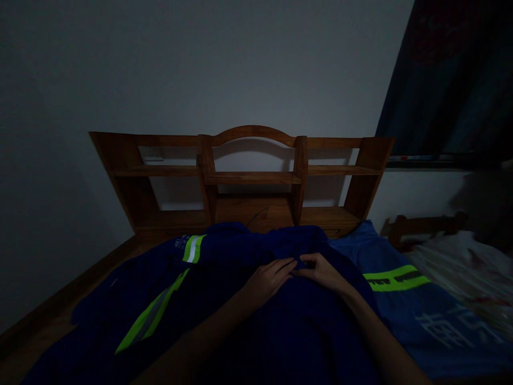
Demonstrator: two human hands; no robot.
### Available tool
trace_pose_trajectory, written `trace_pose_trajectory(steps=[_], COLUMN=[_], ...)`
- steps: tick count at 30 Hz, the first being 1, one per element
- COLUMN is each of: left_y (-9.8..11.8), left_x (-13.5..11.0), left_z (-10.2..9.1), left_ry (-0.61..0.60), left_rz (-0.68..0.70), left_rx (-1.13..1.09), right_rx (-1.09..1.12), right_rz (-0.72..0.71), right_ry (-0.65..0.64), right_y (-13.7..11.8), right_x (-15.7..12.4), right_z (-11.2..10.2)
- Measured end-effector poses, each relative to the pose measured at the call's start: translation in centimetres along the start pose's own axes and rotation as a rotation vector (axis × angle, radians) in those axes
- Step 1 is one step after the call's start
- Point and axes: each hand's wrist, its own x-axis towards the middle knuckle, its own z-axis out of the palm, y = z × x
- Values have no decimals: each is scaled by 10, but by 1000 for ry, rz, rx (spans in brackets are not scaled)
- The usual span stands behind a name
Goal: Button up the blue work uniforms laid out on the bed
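A dark blue work jacket [224, 321] with neon green and silver reflective stripes lies spread out in front of me on a wooden surface. My left hand [268, 279] rests on its upper middle, fingers together and pinching a fold of the cloth. My right hand [320, 270] is right beside it, fingers curled and gripping the same fold. The two hands touch at the fingertips. The room is dim.
A wooden shelf unit [248, 179] with open compartments stands against the pale wall behind the jacket. A lighter blue garment [433, 315] with a green stripe and white lettering lies to the right. Beyond it are light patterned bedding [460, 272] and a dark curtain [449, 80].
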Motion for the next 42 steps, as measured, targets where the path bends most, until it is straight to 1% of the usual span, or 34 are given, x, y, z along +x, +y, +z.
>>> trace_pose_trajectory(steps=[3,7,10,14,19,25,33,37,42], left_y=[-1,-4,-5,-3,0,2,1,-1,1], left_x=[0,-1,-2,0,2,2,1,0,1], left_z=[-2,-2,-1,-2,-3,-2,0,3,1], left_ry=[-3,21,18,29,20,-1,-45,-33,-43], left_rz=[-14,5,19,22,16,13,15,-15,-32], left_rx=[-73,-125,-99,-49,-14,18,22,-15,-38], right_rx=[-6,15,26,34,82,116,125,108,45], right_rz=[15,64,44,14,28,24,32,29,23], right_ry=[-13,-51,-104,-100,-148,-173,-246,-229,-197], right_y=[-1,2,5,5,2,-3,1,1,4], right_x=[-2,-3,-1,2,0,-4,-3,-4,-3], right_z=[0,-3,-3,-3,-4,-3,-1,-1,-2])
